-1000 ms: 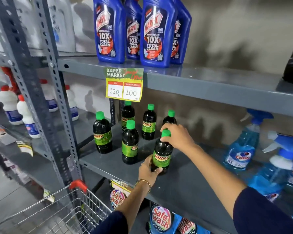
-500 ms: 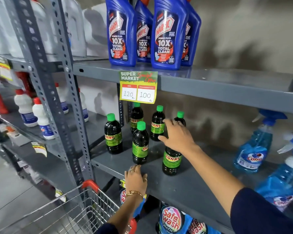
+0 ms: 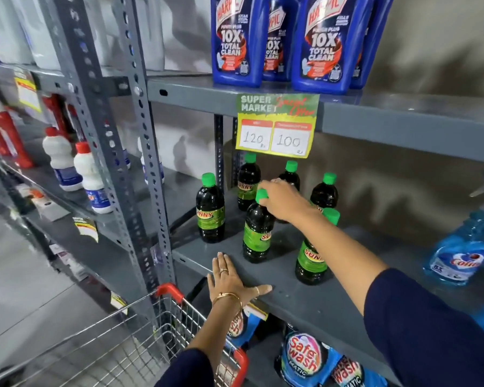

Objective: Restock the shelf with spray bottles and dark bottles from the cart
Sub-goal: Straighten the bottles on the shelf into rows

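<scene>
Six Sunny bottles (image 3: pixel 256 230), Harpic bottles (image 3: pixel 239 41) above

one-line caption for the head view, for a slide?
Right hand reaches among green-capped dark bottles on grey shelf; left hand lies flat at its edge.

Cleaning products and a price tag around the work area.
Blue Harpic bottles (image 3: pixel 241 43) stand on the upper tier above a yellow-green price tag (image 3: pixel 277 125) reading 120 and 100; white red-capped bottles (image 3: pixel 91 177) sit far left; Safe Wash pouches (image 3: pixel 302 358) lie below.
</scene>
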Available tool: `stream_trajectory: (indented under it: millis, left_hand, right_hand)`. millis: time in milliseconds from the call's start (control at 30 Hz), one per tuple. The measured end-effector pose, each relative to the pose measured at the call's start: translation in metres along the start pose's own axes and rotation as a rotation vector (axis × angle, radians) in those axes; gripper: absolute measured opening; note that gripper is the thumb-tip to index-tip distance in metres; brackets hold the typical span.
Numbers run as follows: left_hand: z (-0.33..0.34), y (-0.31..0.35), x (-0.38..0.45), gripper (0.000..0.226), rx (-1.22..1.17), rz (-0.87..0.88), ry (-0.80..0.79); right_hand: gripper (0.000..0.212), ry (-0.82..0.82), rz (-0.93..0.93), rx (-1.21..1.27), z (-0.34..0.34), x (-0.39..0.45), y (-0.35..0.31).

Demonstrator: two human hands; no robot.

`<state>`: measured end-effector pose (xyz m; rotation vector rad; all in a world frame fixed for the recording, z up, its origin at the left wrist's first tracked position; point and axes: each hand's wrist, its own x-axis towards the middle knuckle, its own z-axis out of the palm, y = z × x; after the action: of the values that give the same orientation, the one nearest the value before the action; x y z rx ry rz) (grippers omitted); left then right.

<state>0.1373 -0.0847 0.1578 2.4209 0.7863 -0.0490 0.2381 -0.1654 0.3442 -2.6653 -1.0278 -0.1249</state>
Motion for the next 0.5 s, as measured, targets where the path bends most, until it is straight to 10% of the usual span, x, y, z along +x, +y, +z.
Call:
stream_trajectory:
  millis: [500]
  left_hand:
    - [0.002,-0.001,0.001,0.147,-0.093,0.009,0.008]
  right_hand:
    - [0.036,0.054,0.128,-0.091,0.002,0.016,-0.010]
